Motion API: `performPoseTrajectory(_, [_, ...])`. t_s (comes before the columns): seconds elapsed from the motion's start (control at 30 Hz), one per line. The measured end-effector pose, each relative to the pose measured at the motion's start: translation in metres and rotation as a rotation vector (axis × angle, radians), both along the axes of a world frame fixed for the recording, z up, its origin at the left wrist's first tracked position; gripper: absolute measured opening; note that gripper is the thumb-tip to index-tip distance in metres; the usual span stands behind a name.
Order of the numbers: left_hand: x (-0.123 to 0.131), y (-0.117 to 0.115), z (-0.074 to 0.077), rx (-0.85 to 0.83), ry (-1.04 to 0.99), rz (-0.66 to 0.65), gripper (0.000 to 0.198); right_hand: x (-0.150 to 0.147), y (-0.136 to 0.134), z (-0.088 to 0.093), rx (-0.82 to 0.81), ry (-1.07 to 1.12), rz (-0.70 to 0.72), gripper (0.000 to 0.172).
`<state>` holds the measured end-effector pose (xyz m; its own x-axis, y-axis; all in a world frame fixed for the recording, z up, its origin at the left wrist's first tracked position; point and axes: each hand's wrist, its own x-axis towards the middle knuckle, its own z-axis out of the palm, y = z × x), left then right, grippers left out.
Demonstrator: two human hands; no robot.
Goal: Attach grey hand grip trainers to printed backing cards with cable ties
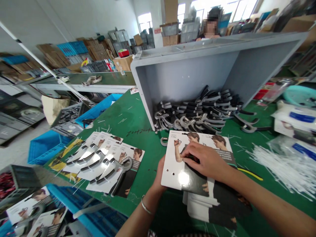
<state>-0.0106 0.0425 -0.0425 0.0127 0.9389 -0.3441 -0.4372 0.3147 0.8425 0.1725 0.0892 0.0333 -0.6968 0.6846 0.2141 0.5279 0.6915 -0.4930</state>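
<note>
My left hand (158,174) grips the left edge of a white printed backing card (176,166), lifted a little off a stack of similar cards (209,204). My right hand (207,161) lies on top of the card with its fingers curled; a dark object under the fingers is mostly hidden. To the left, several cards with hand grippers fastened on them (106,164) lie overlapped. Behind the card, a grey bin (187,75) tipped on its side spills a heap of black and grey hand grippers (197,113).
A pile of white cable ties (283,168) lies at right, beside bagged packs (296,121). Blue crates (46,144) stand left of the green table (130,121); another (98,217) holds finished cards near me. A person (211,28) sits behind the bin. Boxes line the back.
</note>
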Motion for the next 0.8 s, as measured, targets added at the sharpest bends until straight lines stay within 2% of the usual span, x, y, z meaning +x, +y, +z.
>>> performPoseTrajectory(0.1, [-0.006,-0.005,0.007,0.059,-0.027,0.104,0.046,0.0,0.002,-0.007,0.003,0.006,0.004,0.011])
performPoseTrajectory(0.17, [-0.011,-0.01,0.014,0.049,-0.085,0.102,0.047,0.0,0.003,-0.009,0.002,0.025,0.004,0.015])
performPoseTrajectory(0.23, [-0.015,-0.015,0.023,0.005,-0.119,0.055,0.053,-0.001,0.003,-0.007,-0.022,0.081,0.005,0.015])
performPoseTrajectory(0.33, [-0.016,-0.017,0.034,-0.092,-0.045,-0.023,0.07,0.003,0.002,0.003,-0.127,0.277,-0.001,0.014])
performPoseTrajectory(0.4, [-0.014,-0.017,0.04,-0.143,-0.053,-0.1,0.075,0.018,-0.001,0.007,-0.202,0.432,-0.078,0.015])
performPoseTrajectory(0.5, [-0.013,-0.015,0.046,-0.149,-0.055,-0.163,0.069,0.07,-0.008,-0.003,-0.189,0.463,-0.4,0.023])
performPoseTrajectory(0.57, [-0.014,-0.01,0.048,-0.15,-0.001,-0.205,0.064,0.12,-0.009,-0.021,-0.062,0.207,-0.676,0.029])
performPoseTrajectory(0.6, [-0.015,-0.006,0.049,-0.15,0.031,-0.239,0.063,0.146,-0.01,-0.033,-0.034,0.142,-0.745,0.026])
performPoseTrajectory(0.7, [-0.015,0.012,0.052,-0.128,0.097,-0.385,0.065,0.211,-0.013,-0.066,-0.009,0.003,-0.834,0.018])
performPoseTrajectory(0.8, [-0.013,0.031,0.058,-0.098,0.135,-0.501,0.065,0.24,-0.017,-0.088,-0.016,-0.105,-0.884,0.013])
